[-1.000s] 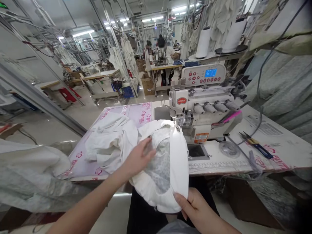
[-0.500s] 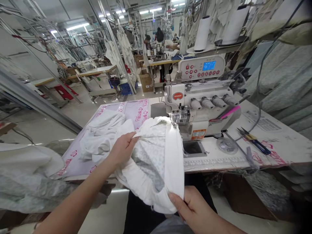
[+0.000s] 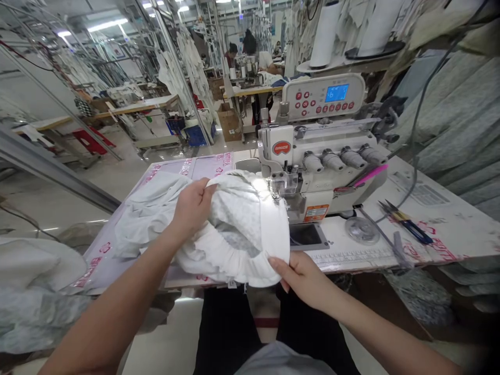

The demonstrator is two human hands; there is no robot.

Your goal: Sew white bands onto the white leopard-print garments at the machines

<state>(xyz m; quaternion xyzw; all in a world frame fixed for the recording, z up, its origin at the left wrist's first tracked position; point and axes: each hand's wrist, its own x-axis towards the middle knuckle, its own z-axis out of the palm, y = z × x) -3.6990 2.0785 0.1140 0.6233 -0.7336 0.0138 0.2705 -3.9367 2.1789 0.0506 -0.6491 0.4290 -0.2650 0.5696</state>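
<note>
A white garment (image 3: 234, 208) with a smooth band (image 3: 275, 229) and a gathered edge lies at the overlock sewing machine (image 3: 312, 156). Its band runs up under the presser foot area, where a lamp lights the cloth. My left hand (image 3: 192, 205) is closed on the fabric to the left of the needle. With thumb on top, my right hand (image 3: 299, 273) pinches the near end of the band at the table's front edge. The rest of the garment is bunched on the table to the left, and its far layers are hidden.
Thread snips (image 3: 406, 221) and a clear round bobbin-like disc (image 3: 362, 230) lie on the right of the table. Large white thread cones (image 3: 326, 34) stand behind the machine. More cloth (image 3: 35, 291) hangs at the left. People sit at machines in the background.
My right hand has moved up and towards the machine with the band's end. My left hand has shifted slightly up and left, still gripping the cloth. The view has tilted down.
</note>
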